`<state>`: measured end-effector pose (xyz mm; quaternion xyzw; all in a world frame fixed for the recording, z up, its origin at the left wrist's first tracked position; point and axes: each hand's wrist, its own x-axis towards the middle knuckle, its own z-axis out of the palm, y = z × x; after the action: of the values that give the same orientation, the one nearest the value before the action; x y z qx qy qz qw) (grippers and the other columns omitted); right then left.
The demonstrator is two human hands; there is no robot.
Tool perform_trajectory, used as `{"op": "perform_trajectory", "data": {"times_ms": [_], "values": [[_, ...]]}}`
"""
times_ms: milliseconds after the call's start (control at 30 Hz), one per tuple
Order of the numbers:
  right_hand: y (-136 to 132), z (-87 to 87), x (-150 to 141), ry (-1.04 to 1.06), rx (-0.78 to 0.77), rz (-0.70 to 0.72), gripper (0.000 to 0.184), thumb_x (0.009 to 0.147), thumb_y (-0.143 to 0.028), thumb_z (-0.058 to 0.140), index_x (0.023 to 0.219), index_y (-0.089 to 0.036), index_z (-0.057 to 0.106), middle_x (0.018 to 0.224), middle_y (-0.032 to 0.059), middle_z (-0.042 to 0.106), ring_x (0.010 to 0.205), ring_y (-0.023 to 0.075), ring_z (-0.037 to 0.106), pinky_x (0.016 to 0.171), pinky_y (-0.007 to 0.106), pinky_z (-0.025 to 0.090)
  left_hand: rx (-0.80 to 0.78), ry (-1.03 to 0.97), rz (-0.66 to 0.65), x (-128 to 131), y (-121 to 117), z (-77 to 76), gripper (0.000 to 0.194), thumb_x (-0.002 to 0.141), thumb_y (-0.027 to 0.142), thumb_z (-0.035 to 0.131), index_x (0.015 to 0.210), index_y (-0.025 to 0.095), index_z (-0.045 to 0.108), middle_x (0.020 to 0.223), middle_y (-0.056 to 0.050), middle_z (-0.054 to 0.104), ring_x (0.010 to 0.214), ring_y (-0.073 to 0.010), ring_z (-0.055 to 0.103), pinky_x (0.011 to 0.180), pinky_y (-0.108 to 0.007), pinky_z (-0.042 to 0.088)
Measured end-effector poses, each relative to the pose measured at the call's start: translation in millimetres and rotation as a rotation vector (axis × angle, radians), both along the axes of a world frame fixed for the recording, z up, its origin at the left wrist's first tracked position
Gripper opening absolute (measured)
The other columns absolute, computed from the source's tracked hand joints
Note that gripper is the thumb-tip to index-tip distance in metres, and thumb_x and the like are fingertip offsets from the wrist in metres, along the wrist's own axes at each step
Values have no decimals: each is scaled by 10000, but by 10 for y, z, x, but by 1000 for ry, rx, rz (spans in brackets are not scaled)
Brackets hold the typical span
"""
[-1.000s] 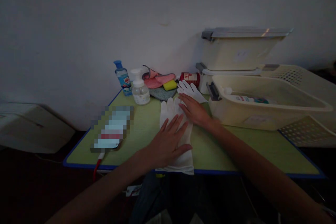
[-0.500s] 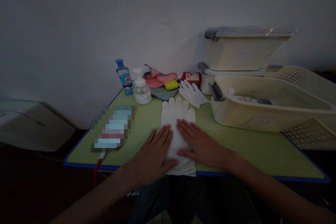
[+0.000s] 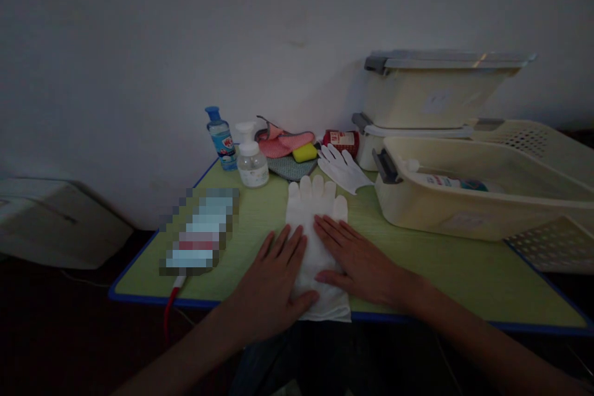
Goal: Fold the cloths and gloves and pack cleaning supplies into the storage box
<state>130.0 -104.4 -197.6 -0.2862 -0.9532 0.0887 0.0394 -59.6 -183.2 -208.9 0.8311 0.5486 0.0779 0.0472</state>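
Observation:
A white glove (image 3: 309,204) lies flat on the green table, its fingers pointing away from me and its cuff reaching over the blue front edge. My left hand (image 3: 277,281) rests palm down on the glove's left side, fingers stretched out. On the other side, my right hand (image 3: 355,257) lies flat across the glove's right part, fingers extended and thumb toward the middle. Neither hand grips anything. Behind the glove's fingertips, to the right, lies another white glove (image 3: 344,169).
Behind stand a blue bottle (image 3: 223,143), a clear pump bottle (image 3: 253,168), pink cloth (image 3: 285,142), a yellow sponge (image 3: 305,152) and a red container (image 3: 342,141). A phone-like blurred device (image 3: 199,232) with red cable (image 3: 167,315) lies left. Cream bins (image 3: 436,213) stand right.
Both hands stay flat on the glove in nearly the same place. The whole view has shifted slightly, with the table appearing a little lower.

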Motion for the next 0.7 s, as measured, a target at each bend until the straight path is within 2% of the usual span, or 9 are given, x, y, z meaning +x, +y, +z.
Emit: {"op": "perform_trajectory", "data": {"times_ms": [167,300,433,533,700], "values": [[149,98,-136,-28,-5,58,829,831,-634,318,1382,-16,268,1441,208,222,1349,283,171,1090,470,210,-55,-220,46,-43,-4,-12,824,819,532,431,1415,85,78,1484,-191,109,1372,-287,82,1098,-492,163],[287,79,-257,-25,-9,70,844,831,-650,284,1387,-16,254,1440,217,206,1347,291,174,1090,484,190,-177,-574,130,-107,1,-14,812,832,472,441,1408,132,-18,1489,-196,93,1367,-290,128,1088,-502,195],[317,26,-308,-42,0,71,851,830,-652,283,1391,-12,236,1442,221,195,1348,288,177,1093,494,161,-264,-886,159,-144,23,-22,755,855,429,414,1372,184,-79,1497,-171,10,1372,-251,139,1092,-456,211],[298,22,-317,-43,8,78,846,838,-647,259,1384,-1,244,1442,220,201,1351,281,174,1096,500,133,-273,-955,151,-140,33,-19,721,851,418,431,1354,211,-43,1492,-157,21,1372,-254,136,1096,-465,192],[283,27,-348,-28,31,99,809,842,-642,259,1381,-39,275,1441,201,226,1350,266,188,1096,509,109,-260,-933,154,-126,27,1,703,836,422,451,1340,211,9,1480,-162,56,1367,-274,148,1094,-478,204]]}}
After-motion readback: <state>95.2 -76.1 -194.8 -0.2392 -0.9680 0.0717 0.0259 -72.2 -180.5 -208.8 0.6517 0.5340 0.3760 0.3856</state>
